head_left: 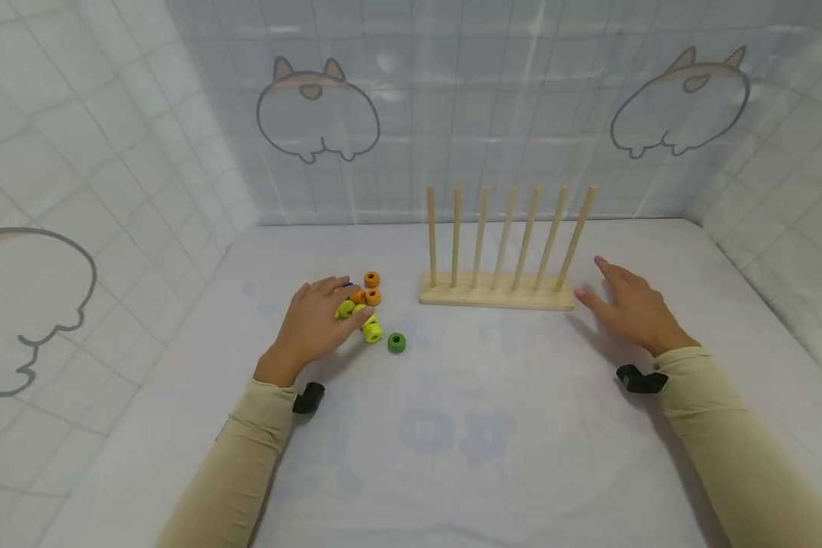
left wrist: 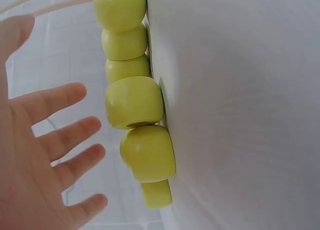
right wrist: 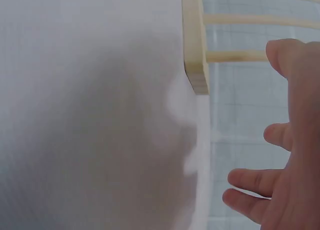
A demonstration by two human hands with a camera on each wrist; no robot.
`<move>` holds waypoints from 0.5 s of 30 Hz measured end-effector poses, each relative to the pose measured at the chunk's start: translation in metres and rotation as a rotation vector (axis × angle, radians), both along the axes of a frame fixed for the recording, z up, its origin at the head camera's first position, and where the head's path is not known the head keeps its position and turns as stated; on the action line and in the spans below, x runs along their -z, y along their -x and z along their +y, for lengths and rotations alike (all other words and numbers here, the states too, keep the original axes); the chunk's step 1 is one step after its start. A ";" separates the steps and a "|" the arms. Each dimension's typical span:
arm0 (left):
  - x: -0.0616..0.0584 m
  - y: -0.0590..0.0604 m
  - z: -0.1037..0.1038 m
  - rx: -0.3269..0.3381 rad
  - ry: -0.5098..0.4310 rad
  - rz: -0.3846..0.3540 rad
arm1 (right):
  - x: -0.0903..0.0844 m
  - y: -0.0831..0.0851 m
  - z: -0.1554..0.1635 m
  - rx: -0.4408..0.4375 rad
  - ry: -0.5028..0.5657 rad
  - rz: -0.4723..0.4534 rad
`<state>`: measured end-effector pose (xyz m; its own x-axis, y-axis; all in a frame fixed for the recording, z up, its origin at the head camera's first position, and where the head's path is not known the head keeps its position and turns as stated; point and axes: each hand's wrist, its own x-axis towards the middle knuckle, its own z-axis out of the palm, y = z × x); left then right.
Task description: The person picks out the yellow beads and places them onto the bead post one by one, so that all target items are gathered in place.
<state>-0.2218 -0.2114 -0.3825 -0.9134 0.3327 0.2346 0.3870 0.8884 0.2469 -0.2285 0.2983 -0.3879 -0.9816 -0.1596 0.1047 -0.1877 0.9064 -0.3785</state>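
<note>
Head cam gives the whole layout: left hand (head_left: 313, 320) sits palm-down over a little heap of beads, fingers relaxed and a bit spread, holding nothing afaict. Yellow beads (head_left: 366, 326) are right at/under the fingertips, orange beads (head_left: 371, 288) just past them, a green bead (head_left: 396, 342) lies apart on the thumb side, and a bit of blue peeks out beyond the fingers, too hidden to say more. Left wrist cam shows what the head cam can't: the yellow beads (left wrist: 134, 101) lined up in a row on the cloth, w/ the fingers (left wrist: 60, 100) straight, splayed and not touching them, a clear gap between. No orange or green in that view tho. Right hand (head_left: 630, 304) is flat-ish, fingers wide, nothing in it, thumb tip near the end of the wooden peg rack (head_left: 496, 293). Right wrist cam shows the rack's base corner (right wrist: 195, 50) just off the fingertips, not touching. Room-wise: open tablecloth (head_left: 452, 426) on the wrist side of both hands, tiled walls well beyond the rack.
</note>
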 end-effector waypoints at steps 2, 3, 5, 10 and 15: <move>-0.001 -0.001 -0.002 0.012 -0.043 0.037 | 0.002 0.000 -0.002 -0.006 0.058 -0.024; -0.001 -0.002 -0.003 0.015 -0.069 0.045 | 0.002 0.000 -0.004 -0.008 0.090 -0.038; -0.002 -0.004 -0.006 0.013 -0.125 0.043 | 0.003 0.000 -0.007 -0.007 0.155 -0.067; -0.005 -0.009 -0.013 -0.043 -0.295 -0.047 | 0.005 0.001 -0.014 0.014 0.278 -0.074; -0.006 -0.016 -0.017 -0.090 -0.406 -0.126 | 0.007 0.000 -0.019 0.076 0.379 -0.047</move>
